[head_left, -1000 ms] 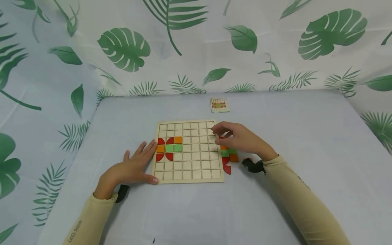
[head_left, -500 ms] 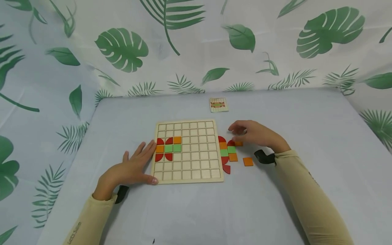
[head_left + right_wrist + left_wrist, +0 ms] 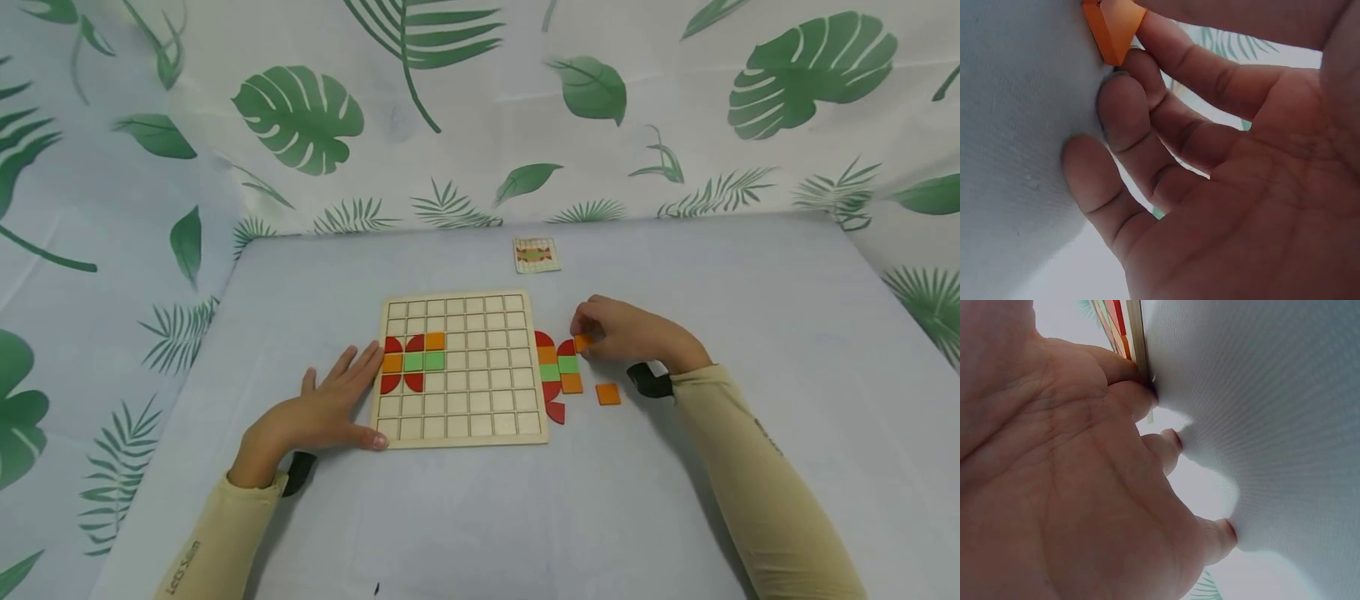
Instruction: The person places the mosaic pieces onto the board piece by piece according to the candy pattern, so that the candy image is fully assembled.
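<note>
A wooden grid board point(image 3: 480, 408) lies flat on the table, with red, orange and green tiles point(image 3: 414, 362) set in its left cells. My left hand point(image 3: 318, 421) rests at the board's left edge, fingers spread and touching it; the left wrist view shows the fingertips on the cloth beside the board's side. To the right of the board, my right hand point(image 3: 637, 333) pinches an orange square tile point(image 3: 1113, 31) between thumb and index finger, low at the table. The other fingertips touch the cloth. In the head view the fingers partly cover this tile.
Loose red, orange and green tiles point(image 3: 567, 364) lie in two columns along the board's right edge. One orange square point(image 3: 608, 394) lies apart, farther right. A small pattern card point(image 3: 537, 255) lies behind the board. Leaf-printed cloth point(image 3: 480, 117) hangs behind the table.
My right hand has moved right from the board's edge to the loose tiles, and its fingers have closed on an orange square tile. The left hand has stayed in place.
</note>
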`<state>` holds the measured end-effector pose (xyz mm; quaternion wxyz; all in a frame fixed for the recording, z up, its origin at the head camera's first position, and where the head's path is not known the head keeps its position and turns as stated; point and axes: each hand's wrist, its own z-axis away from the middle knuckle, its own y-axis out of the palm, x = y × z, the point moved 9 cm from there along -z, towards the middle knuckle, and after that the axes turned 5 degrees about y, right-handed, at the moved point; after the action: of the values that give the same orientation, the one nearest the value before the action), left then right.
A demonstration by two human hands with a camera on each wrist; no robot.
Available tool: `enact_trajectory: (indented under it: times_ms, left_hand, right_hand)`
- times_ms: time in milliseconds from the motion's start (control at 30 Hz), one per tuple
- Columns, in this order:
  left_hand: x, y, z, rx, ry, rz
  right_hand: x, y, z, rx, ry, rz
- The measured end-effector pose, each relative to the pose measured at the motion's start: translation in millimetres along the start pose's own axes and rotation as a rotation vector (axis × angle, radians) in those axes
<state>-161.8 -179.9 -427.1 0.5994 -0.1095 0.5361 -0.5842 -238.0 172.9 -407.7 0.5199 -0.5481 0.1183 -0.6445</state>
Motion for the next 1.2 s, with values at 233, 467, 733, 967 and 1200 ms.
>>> enact_trajectory:
  times_ms: [233, 467, 733, 967, 1200]
  left_hand:
    - [0.2, 0.4, 0.1, 0.001, 0.002, 0.007]
    - [1.4, -0.1, 0.6, 0.001, 0.005, 0.008]
    - [2.3, -0.2, 0.0, 0.003, 0.000, 0.009]
    - [1.8, 0.7, -0.4, 0.006, -0.006, 0.009]
    - [1.7, 0.0, -0.3, 0.004, -0.002, 0.006]
  right_hand:
    - [0.7, -2.5, 1.9, -0.011, 0.001, -0.019]
    - [-4.2, -4.2, 0.4, -0.022, 0.034, -0.037]
    - [-9.8, -11.4, -0.4, -0.023, 0.016, -0.026]
    - [-5.6, -19.3, 2.9, -0.098, 0.000, -0.117]
    - [2.0, -16.9, 1.0, -0.112, -0.018, -0.262]
